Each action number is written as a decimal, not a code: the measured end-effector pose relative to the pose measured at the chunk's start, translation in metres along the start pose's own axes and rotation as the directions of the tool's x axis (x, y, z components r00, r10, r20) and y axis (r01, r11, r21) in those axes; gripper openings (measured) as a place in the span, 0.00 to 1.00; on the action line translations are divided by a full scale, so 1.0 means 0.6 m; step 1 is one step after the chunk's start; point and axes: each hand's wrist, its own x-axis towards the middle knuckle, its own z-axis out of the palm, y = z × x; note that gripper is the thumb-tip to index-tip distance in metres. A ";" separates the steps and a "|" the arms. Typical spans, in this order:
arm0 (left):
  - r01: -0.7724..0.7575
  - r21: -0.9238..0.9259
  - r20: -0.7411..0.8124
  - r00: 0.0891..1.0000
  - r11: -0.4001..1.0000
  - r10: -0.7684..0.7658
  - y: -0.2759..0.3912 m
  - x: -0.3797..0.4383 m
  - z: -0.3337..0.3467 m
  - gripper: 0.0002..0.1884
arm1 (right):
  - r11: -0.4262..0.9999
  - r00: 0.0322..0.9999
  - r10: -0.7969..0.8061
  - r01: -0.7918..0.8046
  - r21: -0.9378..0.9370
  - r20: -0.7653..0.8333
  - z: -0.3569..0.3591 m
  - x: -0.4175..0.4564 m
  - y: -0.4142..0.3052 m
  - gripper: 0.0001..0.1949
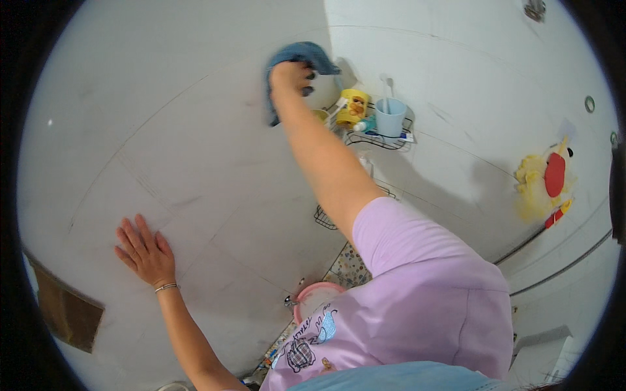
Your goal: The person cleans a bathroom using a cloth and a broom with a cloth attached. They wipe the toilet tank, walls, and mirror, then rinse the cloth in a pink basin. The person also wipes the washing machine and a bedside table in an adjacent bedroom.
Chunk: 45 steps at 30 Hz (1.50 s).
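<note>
Near the top middle, my right hand (289,78) grips a blue cloth (308,51) against the pale tiled wall (205,137), close to the corner. The cloth spreads above and to the left of the fingers; the hand and cloth are slightly blurred. Lower down at the left, my left hand (146,251) lies flat on the same wall, fingers apart and nothing in it. Just right of my right hand, a wire corner shelf (376,141) carries a yellow cup (352,106) and a light blue cup (390,117) with a toothbrush in it.
Below, a second wire shelf (325,218) is partly hidden by my right arm. A pink basin (308,293) sits low near a metal tap (288,301). A yellow and red bath toy or sponge (554,176) and a grey hose (562,269) are at the right.
</note>
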 end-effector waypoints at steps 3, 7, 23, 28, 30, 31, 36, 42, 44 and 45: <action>0.003 -0.156 -0.104 0.994 0.988 -0.019 0.015 0.015 -0.013 0.21 | 0.979 0.981 -0.183 0.188 -0.075 0.065 0.007 -0.100 -0.030 0.28; -0.089 -0.621 -0.006 0.994 0.779 0.109 0.199 0.041 -0.019 0.14 | 0.939 0.917 -0.305 0.334 -0.077 0.258 -0.019 -0.122 -0.038 0.31; 0.571 -0.811 0.576 0.818 0.131 0.002 0.624 0.184 0.014 0.27 | 0.965 0.776 -0.102 0.230 -0.128 0.622 -0.032 0.160 -0.014 0.44; 0.462 -0.768 0.389 0.886 0.443 -0.250 0.607 0.183 -0.040 0.26 | 0.483 0.624 -0.545 -0.313 0.818 0.560 -0.206 0.063 -0.073 0.22; 0.255 -0.885 0.214 0.966 0.390 -0.146 0.616 0.190 -0.072 0.28 | 0.383 0.655 -0.683 -0.057 0.922 0.324 -0.318 0.061 -0.095 0.17; 0.149 -0.923 0.120 0.987 0.356 -0.105 0.625 0.199 -0.088 0.29 | 0.436 0.635 -0.706 0.038 0.899 0.315 -0.367 0.089 -0.104 0.13; 0.061 -0.998 0.063 0.995 0.028 0.074 0.730 0.312 -0.153 0.29 | 0.432 0.655 -0.693 0.711 0.555 -0.300 -0.601 0.150 -0.048 0.13; 0.194 -0.981 0.192 0.966 0.005 0.176 0.764 0.287 -0.088 0.15 | -0.055 0.203 -0.973 0.248 -0.967 0.108 -0.616 0.140 0.121 0.14; 0.209 -0.978 0.210 0.976 0.020 0.062 0.769 0.282 -0.089 0.14 | -0.425 0.235 -0.826 0.339 -0.839 0.513 -0.610 0.145 0.158 0.13; 0.221 -0.975 0.222 0.975 0.032 0.012 0.773 0.280 -0.086 0.13 | -0.514 0.125 -0.786 0.411 -0.753 0.605 -0.601 0.153 0.168 0.13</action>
